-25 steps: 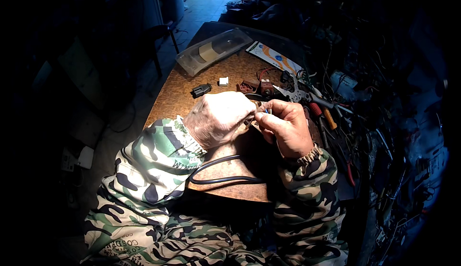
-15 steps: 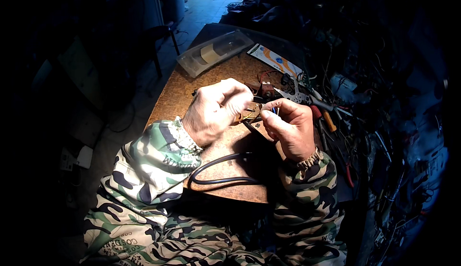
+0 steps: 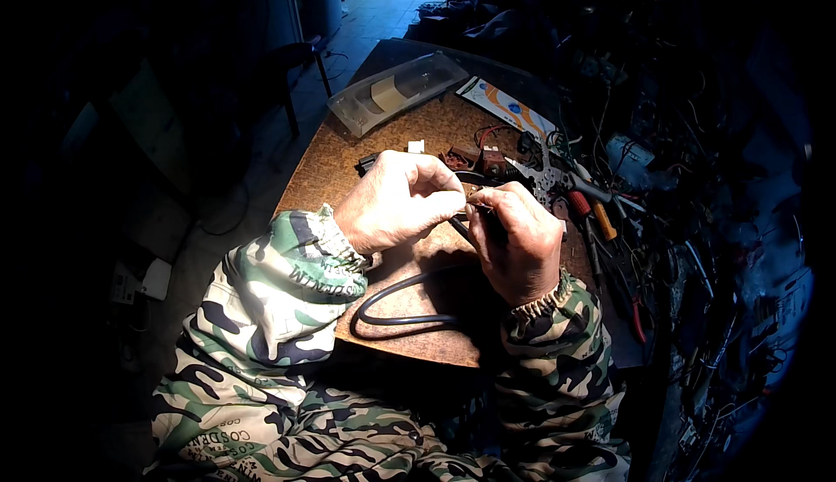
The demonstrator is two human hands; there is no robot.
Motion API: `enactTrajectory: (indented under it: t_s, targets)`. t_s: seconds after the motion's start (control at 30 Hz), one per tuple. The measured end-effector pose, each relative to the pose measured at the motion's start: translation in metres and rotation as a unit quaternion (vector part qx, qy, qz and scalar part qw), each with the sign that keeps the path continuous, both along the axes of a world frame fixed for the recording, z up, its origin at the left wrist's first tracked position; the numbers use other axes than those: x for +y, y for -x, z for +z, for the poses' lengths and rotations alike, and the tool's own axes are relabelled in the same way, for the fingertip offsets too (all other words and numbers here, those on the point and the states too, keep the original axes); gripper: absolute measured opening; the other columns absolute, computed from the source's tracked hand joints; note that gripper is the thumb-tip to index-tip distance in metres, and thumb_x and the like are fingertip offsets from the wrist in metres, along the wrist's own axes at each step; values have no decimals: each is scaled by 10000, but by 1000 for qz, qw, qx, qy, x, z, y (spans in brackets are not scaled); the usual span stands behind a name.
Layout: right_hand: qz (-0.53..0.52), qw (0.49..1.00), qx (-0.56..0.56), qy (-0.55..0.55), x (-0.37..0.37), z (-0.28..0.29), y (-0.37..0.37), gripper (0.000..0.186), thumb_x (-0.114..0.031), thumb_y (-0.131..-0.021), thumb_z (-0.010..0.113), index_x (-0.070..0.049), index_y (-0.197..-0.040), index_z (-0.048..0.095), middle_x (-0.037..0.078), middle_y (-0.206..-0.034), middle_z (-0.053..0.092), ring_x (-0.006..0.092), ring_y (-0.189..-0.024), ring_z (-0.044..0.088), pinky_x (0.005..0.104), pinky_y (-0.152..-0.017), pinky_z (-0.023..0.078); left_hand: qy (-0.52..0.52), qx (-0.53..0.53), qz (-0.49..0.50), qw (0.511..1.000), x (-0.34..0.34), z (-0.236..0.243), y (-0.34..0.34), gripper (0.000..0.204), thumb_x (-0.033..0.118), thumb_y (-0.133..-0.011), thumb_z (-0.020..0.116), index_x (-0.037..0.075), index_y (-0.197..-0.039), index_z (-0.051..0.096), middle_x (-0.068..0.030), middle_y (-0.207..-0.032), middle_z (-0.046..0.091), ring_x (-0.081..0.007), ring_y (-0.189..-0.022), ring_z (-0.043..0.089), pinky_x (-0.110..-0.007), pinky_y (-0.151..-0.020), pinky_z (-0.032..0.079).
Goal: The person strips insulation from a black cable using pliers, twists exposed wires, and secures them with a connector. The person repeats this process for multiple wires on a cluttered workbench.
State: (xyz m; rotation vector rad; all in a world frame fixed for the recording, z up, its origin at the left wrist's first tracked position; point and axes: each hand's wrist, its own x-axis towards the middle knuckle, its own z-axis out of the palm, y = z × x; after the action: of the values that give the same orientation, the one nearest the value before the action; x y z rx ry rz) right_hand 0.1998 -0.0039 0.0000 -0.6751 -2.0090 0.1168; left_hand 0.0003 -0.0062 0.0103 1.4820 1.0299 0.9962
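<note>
My left hand (image 3: 401,199) is pinched closed, its thumb and forefinger tips at a small part with thin wires (image 3: 472,196), mostly hidden; what exactly they grip is unclear. My right hand (image 3: 518,242) is curled with its fingertips on that same small part. Below both hands a black cable (image 3: 392,321) loops across the worn wooden table (image 3: 309,182). Just beyond them are reddish-brown blocks (image 3: 492,161), a white piece (image 3: 416,147) and a dark plastic piece (image 3: 366,165).
A clear plastic tray (image 3: 353,116) and a white-orange packet (image 3: 509,107) are farther back. At the right are metal pliers (image 3: 549,177), red-handled (image 3: 580,203) and yellow-handled (image 3: 603,221) tools amid tangled wires. A dark chair (image 3: 294,55) stands left of the table.
My left hand has turned, now showing thumb and forefinger in a pinch. My right hand has tilted and curled, its knuckles a little lower, fingertips still at the small part.
</note>
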Motion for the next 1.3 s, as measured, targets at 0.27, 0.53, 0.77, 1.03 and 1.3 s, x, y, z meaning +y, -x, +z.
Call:
enactTrajectory:
  t_s: [0.27,0.53,0.77,1.03,1.3]
  targets:
    - [208,806,196,518,3,13,-5,149,-102,-967,655,46,-955,658,-19,-744,616,23,-609,502,192,-516,381,-592,255,80,760,-3,-6,2,123,2,-774,682,1,-881,622,-90,-749,600,-260,-635,643,-340,-529,524]
    - [7,1000,20,10,3,3,-3,130,15,-848,702,14,-969,655,107,-780,627,204,-631,625,304,-541,488,83,-170,3,982,-5,3,7,393,355,-970,660,-35,-924,667,-73,-768,643,-72,-508,540,-190,-415,386]
    - [5,994,-39,-99,-3,3,3,231,80,-761,736,22,-968,652,162,-849,653,302,-713,675,348,-603,539,181,-196,-56,962,-8,4,3,229,224,-956,691,-1,-935,655,-42,-765,622,-61,-525,519,-178,-440,389]
    - [113,901,165,385,-9,9,1,111,-52,-929,667,52,-968,656,31,-739,636,105,-637,599,241,-567,475,-546,154,70,820,0,-4,-3,103,61,-850,749,10,-863,660,-78,-720,621,-188,-562,616,-258,-505,485]
    - [1,1000,8,-22,3,0,0,175,33,-810,722,18,-974,663,147,-815,643,280,-682,660,319,-592,520,-21,-80,49,995,-12,5,-3,288,233,-980,632,-31,-874,674,-54,-747,648,-93,-549,604,-235,-465,455]
